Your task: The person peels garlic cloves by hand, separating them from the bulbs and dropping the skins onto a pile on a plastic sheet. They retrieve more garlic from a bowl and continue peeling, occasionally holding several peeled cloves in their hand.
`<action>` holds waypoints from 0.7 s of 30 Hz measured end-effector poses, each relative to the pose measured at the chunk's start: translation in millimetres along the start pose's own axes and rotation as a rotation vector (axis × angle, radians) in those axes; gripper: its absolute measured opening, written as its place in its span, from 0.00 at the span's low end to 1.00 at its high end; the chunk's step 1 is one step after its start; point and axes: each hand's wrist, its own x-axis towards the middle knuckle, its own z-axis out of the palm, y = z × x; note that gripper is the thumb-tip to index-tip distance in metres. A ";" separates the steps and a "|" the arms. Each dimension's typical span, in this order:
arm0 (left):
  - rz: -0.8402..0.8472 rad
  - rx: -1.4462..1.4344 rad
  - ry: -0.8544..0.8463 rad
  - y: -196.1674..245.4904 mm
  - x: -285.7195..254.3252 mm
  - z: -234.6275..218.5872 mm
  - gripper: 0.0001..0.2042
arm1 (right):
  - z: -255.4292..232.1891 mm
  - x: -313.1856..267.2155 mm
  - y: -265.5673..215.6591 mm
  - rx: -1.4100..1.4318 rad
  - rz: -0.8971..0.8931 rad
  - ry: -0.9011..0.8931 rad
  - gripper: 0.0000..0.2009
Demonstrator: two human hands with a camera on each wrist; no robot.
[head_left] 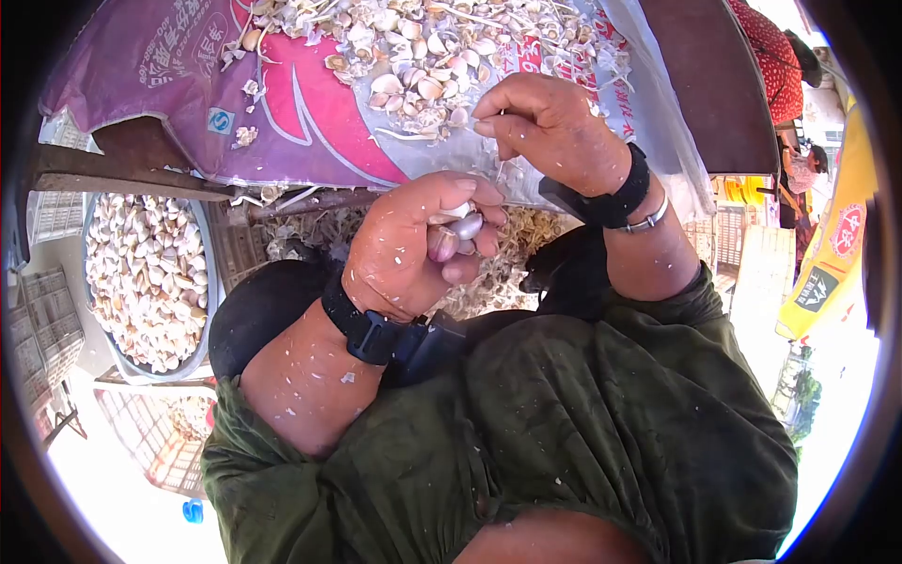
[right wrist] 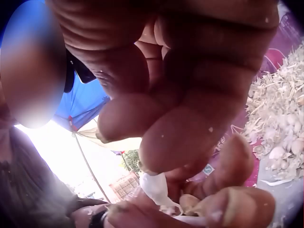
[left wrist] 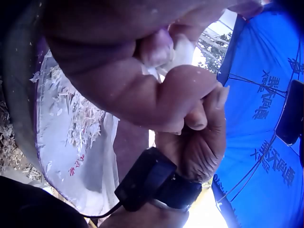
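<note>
My left hand (head_left: 423, 244) is curled round a few garlic cloves (head_left: 458, 232), purple-tinged and partly peeled, held just above my lap. In the left wrist view one clove (left wrist: 156, 47) shows pressed into the palm. My right hand (head_left: 545, 122) hovers just above and to the right, fingers curled, thumb and forefinger pinching a thin strip of white garlic skin (right wrist: 156, 187) that leads down to the cloves. Both wrists carry black straps. White flecks of skin cover both forearms.
A basin (head_left: 211, 282) full of peeled cloves stands at the left. In front lies a purple and pink sack (head_left: 188, 85) bearing a heap of garlic and husks (head_left: 423, 56). Plastic crates (head_left: 42, 320) stand far left. A person in red (head_left: 770, 56) is at top right.
</note>
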 end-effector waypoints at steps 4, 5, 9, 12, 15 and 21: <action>-0.012 0.041 -0.084 1.5 2.7 -4.6 0.14 | 11.2 21.4 58.6 -0.589 -0.369 0.027 0.06; -0.036 0.060 -0.080 2.4 2.7 -5.1 0.15 | 13.3 24.5 65.7 -0.673 -0.422 0.003 0.07; -0.031 0.063 -0.035 3.4 1.6 1.7 0.16 | 15.3 30.7 74.2 -0.736 -0.424 -0.010 0.05; 0.030 0.067 0.065 1.5 2.6 0.5 0.16 | 12.8 31.7 78.3 -0.859 -0.409 -0.033 0.03; -0.029 0.095 -0.092 -2.1 10.5 -17.2 0.16 | 9.4 30.0 80.8 -0.871 -0.351 -0.048 0.07; 0.120 0.091 0.111 -5.0 15.1 -12.2 0.13 | -3.4 13.8 36.7 0.341 0.333 0.050 0.13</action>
